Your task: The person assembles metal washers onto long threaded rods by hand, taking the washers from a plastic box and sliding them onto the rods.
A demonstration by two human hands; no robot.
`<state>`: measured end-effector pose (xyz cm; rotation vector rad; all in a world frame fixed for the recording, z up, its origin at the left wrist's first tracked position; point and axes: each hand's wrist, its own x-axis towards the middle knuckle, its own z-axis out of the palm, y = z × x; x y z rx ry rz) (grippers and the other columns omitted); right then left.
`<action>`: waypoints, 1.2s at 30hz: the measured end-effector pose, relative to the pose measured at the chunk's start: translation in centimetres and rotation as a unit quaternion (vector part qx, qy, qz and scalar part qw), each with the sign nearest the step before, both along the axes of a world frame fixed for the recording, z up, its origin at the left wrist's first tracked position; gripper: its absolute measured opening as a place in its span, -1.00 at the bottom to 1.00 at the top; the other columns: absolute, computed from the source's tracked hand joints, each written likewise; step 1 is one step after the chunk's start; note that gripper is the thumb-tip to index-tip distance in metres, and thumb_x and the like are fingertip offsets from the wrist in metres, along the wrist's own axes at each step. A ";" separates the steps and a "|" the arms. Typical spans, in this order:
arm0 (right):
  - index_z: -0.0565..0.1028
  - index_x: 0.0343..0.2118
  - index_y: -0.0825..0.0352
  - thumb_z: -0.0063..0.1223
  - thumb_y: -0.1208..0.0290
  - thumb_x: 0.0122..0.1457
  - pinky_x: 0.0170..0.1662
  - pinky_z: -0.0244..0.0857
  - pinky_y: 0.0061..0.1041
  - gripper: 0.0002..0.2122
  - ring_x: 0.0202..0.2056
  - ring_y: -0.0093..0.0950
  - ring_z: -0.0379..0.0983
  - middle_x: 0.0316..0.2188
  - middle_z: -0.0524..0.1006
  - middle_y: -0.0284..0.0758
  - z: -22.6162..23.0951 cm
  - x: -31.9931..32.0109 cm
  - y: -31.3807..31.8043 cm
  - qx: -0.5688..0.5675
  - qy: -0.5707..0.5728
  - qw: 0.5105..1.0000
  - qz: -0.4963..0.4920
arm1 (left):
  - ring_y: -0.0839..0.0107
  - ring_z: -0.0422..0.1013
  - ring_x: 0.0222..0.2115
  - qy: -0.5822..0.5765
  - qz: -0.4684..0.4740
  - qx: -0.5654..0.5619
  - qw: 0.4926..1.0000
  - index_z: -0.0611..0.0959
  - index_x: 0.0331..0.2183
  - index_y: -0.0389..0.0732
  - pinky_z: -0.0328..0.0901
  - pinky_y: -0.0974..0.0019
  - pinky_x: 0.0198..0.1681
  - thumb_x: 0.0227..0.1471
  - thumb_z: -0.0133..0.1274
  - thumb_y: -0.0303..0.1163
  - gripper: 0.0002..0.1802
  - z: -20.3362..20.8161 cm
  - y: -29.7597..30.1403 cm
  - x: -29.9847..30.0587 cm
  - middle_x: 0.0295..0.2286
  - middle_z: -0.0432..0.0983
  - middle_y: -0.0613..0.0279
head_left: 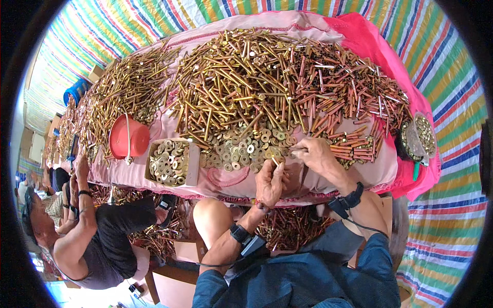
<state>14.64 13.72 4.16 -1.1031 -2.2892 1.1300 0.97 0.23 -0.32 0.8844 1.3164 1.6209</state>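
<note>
while my left hand [269, 183] is pinching what looks like a bolt [276, 161] between thumb and fingers, my right hand [317, 154] is facing it from the right, fingertips narrowed; whether they are gripping anything, i can't make out. if my pinch were slackening, i could be losing the bolt among the loose washers [241, 154], which are lying just beyond my left hand. farther out, long bolts [233, 84] are lying heaped on the bench [381, 172].

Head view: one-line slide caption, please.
Left hand and right hand close together beside loose washers and heaped bolts.
</note>
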 end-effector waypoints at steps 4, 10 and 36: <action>0.53 -0.39 0.42 0.34 0.34 0.00 -0.35 0.38 -0.25 -0.74 -0.40 -0.14 0.49 -0.44 0.50 -0.14 -2.1 -0.5 -0.5 0.211 -0.081 0.974 0.030 | 0.66 0.39 -0.57 0.053 -0.015 0.013 0.998 0.53 -0.17 -0.26 0.30 0.55 -0.56 0.32 -0.07 -0.33 -0.80 0.1 -0.2 0.0 -0.41 0.56 0.29; 0.54 -0.38 0.41 0.32 0.35 0.07 -0.48 0.38 -0.38 -0.78 -0.53 -0.42 0.53 -0.54 0.56 -0.27 -1.3 -0.6 -0.1 0.015 0.042 0.999 -0.020 | 0.65 0.40 -0.58 0.158 0.041 0.024 0.986 0.54 -0.16 -0.24 0.28 0.53 -0.58 0.30 -0.05 -0.39 -0.85 -0.4 0.3 0.5 -0.47 0.56 0.32; 0.61 -0.36 0.38 0.17 0.47 0.08 -0.29 0.41 -0.40 -0.88 -0.39 -0.34 0.56 -0.43 0.60 -0.19 3.1 6.3 2.3 0.152 -0.005 0.983 -0.104 | 0.52 0.44 -0.50 0.175 0.032 0.000 0.984 0.19 0.27 -0.16 0.38 0.43 -0.43 0.19 0.02 -0.59 -0.33 -0.7 0.3 0.7 -0.39 0.51 0.25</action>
